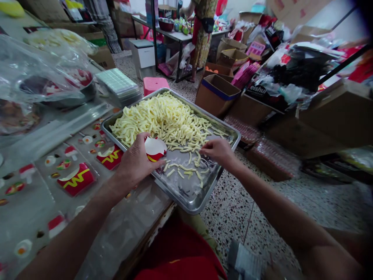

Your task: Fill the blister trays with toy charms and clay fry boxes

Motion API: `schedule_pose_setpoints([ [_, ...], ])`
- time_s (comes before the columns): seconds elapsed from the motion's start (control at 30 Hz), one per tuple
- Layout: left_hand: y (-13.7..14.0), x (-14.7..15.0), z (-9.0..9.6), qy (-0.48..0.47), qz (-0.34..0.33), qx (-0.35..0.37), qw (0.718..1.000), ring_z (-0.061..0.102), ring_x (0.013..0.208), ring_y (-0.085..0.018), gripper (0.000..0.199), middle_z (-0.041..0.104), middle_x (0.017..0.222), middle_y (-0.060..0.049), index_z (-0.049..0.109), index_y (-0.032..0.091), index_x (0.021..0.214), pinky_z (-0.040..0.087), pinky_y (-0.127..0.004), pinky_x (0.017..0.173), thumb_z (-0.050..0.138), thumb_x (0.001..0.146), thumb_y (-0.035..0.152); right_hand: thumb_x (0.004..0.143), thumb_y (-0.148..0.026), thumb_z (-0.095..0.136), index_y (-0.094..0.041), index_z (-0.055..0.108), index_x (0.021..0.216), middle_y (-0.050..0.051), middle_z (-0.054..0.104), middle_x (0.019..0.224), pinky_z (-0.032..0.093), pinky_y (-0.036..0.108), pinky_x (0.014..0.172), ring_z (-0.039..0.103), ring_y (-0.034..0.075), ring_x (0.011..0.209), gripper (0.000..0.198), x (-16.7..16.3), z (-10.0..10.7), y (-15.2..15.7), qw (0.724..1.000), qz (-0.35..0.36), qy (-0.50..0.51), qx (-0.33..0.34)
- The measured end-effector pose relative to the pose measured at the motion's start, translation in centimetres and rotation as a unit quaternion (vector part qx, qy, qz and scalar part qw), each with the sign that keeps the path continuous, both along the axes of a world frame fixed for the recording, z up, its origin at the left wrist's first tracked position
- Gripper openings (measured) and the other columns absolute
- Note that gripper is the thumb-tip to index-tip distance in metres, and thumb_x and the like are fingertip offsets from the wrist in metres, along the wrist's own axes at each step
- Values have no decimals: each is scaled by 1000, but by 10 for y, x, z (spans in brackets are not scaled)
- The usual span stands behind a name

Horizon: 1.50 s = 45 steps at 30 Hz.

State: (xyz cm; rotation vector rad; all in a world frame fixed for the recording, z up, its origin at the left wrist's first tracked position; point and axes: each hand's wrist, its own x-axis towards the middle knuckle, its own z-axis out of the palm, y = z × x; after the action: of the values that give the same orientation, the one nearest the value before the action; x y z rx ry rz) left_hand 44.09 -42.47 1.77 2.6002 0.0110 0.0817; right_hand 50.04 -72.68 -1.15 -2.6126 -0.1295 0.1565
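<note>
My left hand (138, 159) grips a small red and white french fry carton (155, 148) by its sides, above the near left part of a metal tray (196, 205). A big heap of pale yellow fry-shaped sticks (163, 116) fills the far side of that tray, and loose ones lie scattered nearer to me. Over the tray's right part, my right hand (217, 152) has its fingertips pinched together at the edge of the heap. Whatever lies between those fingertips is too small to make out. Two more red cartons with a yellow zigzag, one nearer (76, 179) and one farther (110, 156), rest on the table.
A patterned plastic cover lies on the table (35, 217). Stacked clear packs (119, 86) and a plastic-covered metal bowl (70, 97) stand at the left. Beyond the tray is a pink stool (155, 84). Cardboard boxes (217, 93) crowd the right; a person (204, 31) stands at a back table.
</note>
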Motion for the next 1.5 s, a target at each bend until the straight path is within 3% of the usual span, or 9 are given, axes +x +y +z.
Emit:
schedule_pose_setpoints([
  [0.17, 6, -5, -5, 3, -9, 6, 1000, 65, 116, -33, 89, 64, 130, -11, 39, 22, 138, 52, -42, 95, 85, 66, 47, 75, -31, 72, -23, 81, 77, 5, 74, 71, 35, 31, 59, 63, 20, 67, 12, -15, -2, 15, 986, 17, 9, -168],
  [0.33, 14, -8, -5, 9, -8, 12, 1000, 65, 116, -33, 88, 64, 131, -11, 40, 22, 139, 52, -42, 96, 84, 67, 47, 75, -22, 70, -22, 77, 78, 3, 74, 83, 42, 30, 70, 63, 18, 75, 8, -12, 15, 14, 987, 97, -95, -82],
  [0.5, 5, -10, -3, -21, -51, -8, 998, 65, 117, -31, 83, 62, 134, -10, 41, 22, 138, 52, -41, 99, 83, 70, 45, 81, -20, 65, -23, 71, 78, 4, 75, 91, 37, 37, 89, 56, 24, 97, 8, 0, 22, 42, 926, 309, -164, -143],
  [0.67, 4, -15, -8, -31, -95, -10, 995, 61, 124, -32, 82, 59, 139, -13, 41, 22, 140, 50, -43, 103, 82, 71, 40, 85, -19, 61, -22, 68, 79, 7, 71, 84, 32, 40, 86, 52, 26, 96, 10, 2, 5, 59, 879, 386, -159, -231],
  [0.83, -4, -14, -12, -20, -119, -13, 993, 58, 129, -33, 83, 58, 142, -14, 41, 21, 140, 48, -44, 107, 82, 71, 40, 73, -13, 65, -21, 66, 74, 3, 69, 79, 36, 34, 78, 54, 21, 87, 8, 13, -4, 63, 920, 340, -115, -161],
  [1.03, 0, -14, -5, -2, -124, -18, 992, 59, 128, -33, 86, 58, 143, -13, 43, 21, 140, 49, -44, 107, 84, 69, 44, 70, -17, 66, -19, 66, 76, -1, 65, 72, 40, 26, 66, 56, 14, 69, 6, 25, 12, 40, 976, 175, -78, 107],
  [1.2, -12, -13, -5, 39, -138, 13, 990, 61, 125, -31, 84, 62, 137, -12, 45, 20, 139, 49, -41, 105, 85, 69, 42, 74, -10, 60, -21, 59, 66, 0, 63, 67, 37, 30, 72, 52, 16, 75, 14, 3, 5, 24, 913, 382, -140, -22],
  [1.3, -29, -9, -4, 37, -167, 61, 983, 61, 123, -32, 87, 62, 135, -13, 45, 18, 141, 50, -41, 102, 87, 68, 39, 74, -8, 59, -20, 57, 64, 0, 60, 67, 35, 30, 71, 50, 16, 74, 16, 0, -7, 27, 900, 409, -128, -77],
  [1.5, -45, 2, -4, 19, -135, 177, 975, 63, 115, -36, 86, 62, 129, -16, 54, 18, 134, 51, -44, 95, 92, 61, 41, 68, -17, 69, -18, 65, 71, -4, 60, 64, 35, 25, 57, 49, 10, 58, 5, 13, 1, 39, 970, 165, 13, 180],
])
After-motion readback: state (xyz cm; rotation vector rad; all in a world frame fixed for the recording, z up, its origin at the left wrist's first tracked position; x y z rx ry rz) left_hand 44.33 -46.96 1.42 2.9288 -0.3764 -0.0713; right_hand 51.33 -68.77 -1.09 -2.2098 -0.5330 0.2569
